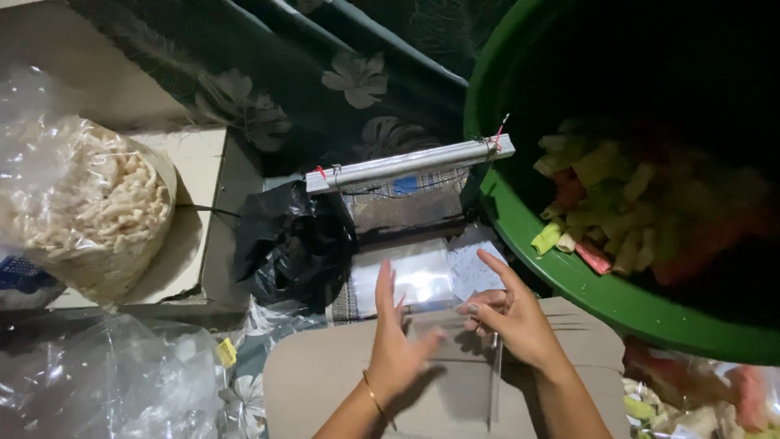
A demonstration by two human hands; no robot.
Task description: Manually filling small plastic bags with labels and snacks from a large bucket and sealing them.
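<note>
My left hand (396, 345) and my right hand (509, 319) meet over a thin clear plastic bag (459, 370) that lies on a flat piece of brown cardboard (309, 382). The left hand's fingers are spread and its thumb presses the bag's edge. With index finger stretched out, the right hand pinches the bag's upper corner. Just beyond the hands lies a stack of clear plastic bags (418, 276) and a slip of white paper (474, 264). A bracelet circles my left wrist.
A big green basin (569, 276) at the right holds coloured stick snacks (617, 211). A long silver bar (410, 162) of a sealing device lies behind the bags. A crumpled black bag (292, 244) sits in the middle, a large clear sack of pale crackers (89, 203) at the left.
</note>
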